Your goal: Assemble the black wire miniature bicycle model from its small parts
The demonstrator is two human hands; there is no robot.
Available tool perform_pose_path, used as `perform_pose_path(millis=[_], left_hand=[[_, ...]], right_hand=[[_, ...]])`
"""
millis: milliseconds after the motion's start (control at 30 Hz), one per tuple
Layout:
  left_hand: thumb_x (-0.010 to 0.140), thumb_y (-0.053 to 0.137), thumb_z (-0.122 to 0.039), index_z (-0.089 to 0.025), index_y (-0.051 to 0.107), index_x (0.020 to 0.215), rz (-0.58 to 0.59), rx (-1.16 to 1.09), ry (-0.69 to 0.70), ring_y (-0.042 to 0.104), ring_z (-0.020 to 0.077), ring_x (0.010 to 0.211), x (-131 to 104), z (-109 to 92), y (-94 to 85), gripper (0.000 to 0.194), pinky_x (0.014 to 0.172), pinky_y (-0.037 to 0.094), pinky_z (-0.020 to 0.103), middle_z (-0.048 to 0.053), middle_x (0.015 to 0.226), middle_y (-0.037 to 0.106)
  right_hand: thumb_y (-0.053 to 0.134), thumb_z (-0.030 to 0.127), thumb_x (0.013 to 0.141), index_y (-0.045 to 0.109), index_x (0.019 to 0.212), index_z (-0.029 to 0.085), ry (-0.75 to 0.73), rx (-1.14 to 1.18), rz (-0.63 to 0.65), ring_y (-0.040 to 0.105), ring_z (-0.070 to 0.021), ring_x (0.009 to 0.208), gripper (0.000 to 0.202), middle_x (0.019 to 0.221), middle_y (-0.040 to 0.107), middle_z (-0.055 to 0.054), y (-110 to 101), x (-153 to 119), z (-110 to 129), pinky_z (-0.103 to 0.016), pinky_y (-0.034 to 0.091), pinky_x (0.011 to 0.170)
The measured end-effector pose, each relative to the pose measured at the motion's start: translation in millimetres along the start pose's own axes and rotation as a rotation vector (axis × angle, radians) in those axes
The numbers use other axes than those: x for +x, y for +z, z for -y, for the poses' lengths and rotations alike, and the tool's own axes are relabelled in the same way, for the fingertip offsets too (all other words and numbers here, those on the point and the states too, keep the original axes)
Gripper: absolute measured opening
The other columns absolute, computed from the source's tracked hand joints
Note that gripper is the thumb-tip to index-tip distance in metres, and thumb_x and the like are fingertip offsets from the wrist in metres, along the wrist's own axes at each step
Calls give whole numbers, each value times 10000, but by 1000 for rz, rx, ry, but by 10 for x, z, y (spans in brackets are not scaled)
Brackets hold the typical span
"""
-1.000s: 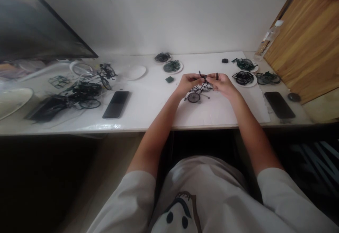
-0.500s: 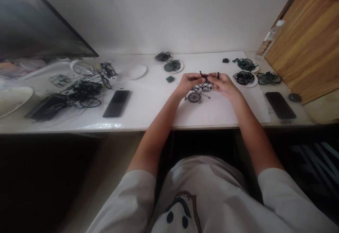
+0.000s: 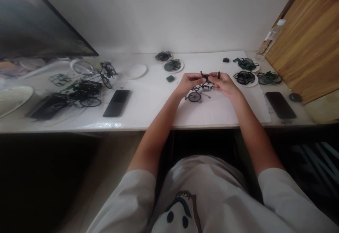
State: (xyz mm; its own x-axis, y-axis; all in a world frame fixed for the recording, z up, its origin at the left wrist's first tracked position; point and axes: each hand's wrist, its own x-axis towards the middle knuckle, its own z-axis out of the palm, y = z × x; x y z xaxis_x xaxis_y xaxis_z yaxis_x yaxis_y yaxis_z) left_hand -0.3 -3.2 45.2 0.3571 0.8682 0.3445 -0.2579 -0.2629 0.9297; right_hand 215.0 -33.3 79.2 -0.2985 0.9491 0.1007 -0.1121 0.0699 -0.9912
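Black miniature bicycle [image 3: 195, 96] extends below the hands [image 3: 189, 82] pinching it.

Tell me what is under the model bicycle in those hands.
A white sheet shows beneath the model bicycle. The left hand and right hand partly cover it, so whatever lies below them can't be seen.

Pale shirt [image 3: 225, 187], loose short sleeves [image 3: 288, 194], bare forearms [image 3: 156, 139], front print [image 3: 173, 227] with two dark oval eyes [image 3: 170, 217], dark curved band [image 3: 184, 204], brown stripe [image 3: 196, 210], tiny dark marks [image 3: 182, 193] above.
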Motion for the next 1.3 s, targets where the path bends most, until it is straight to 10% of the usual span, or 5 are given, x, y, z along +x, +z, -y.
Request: perform_pose_path(millis=[1300], left_hand=[[701,1012,-439,-197,885,912,0,-29,-2,722,146,855,7,44,-9,345,836,556,294,72,966,833]], right_hand=[[1041,514,617,775,919,185,-91,-106,-144,326,-65,487,519,574,507,67,-57,73,-153,-234,226,444]])
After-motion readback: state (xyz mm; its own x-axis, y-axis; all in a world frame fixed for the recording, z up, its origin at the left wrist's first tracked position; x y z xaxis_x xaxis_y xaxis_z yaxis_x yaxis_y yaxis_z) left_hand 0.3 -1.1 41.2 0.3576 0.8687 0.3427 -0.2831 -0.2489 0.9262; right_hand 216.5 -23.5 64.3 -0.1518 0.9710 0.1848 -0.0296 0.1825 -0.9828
